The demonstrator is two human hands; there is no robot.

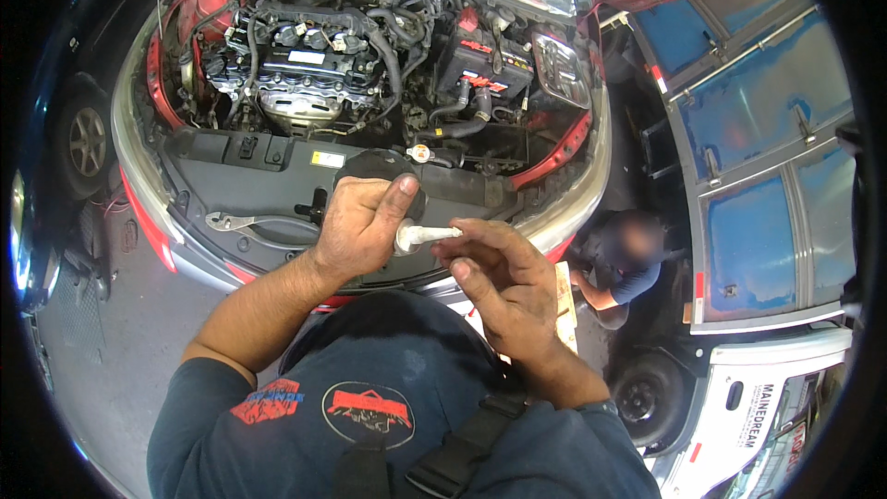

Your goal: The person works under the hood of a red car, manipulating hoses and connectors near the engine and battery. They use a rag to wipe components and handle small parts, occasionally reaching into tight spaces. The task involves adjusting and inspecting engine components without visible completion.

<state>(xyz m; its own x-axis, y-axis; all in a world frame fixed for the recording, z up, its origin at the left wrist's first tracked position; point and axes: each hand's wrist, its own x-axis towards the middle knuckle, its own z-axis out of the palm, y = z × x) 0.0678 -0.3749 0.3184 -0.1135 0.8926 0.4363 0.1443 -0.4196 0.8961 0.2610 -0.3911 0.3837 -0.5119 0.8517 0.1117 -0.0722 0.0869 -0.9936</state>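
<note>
- Head view: the left hand (362, 226) is closed around the thick end of a small white part (425, 236), thumb raised above it.
- The white part is short and roughly cylindrical, with a rounded, wider end by the left thumb and a narrower, pale stem running toward the right; it looks slightly smudged.
- The right hand (499, 282) pinches the narrow tip between thumb and forefinger, its other fingers curled loosely.
- Both hands hold the part in the air over the front edge of the open engine bay (370, 83) of a red car, above the black radiator cover (277, 171).
- A metal wrench (236, 222) lies on that cover, just left of the left hand.
- Another person (619, 263) crouches at the car's right front corner, near a wheel (647, 397).
</note>
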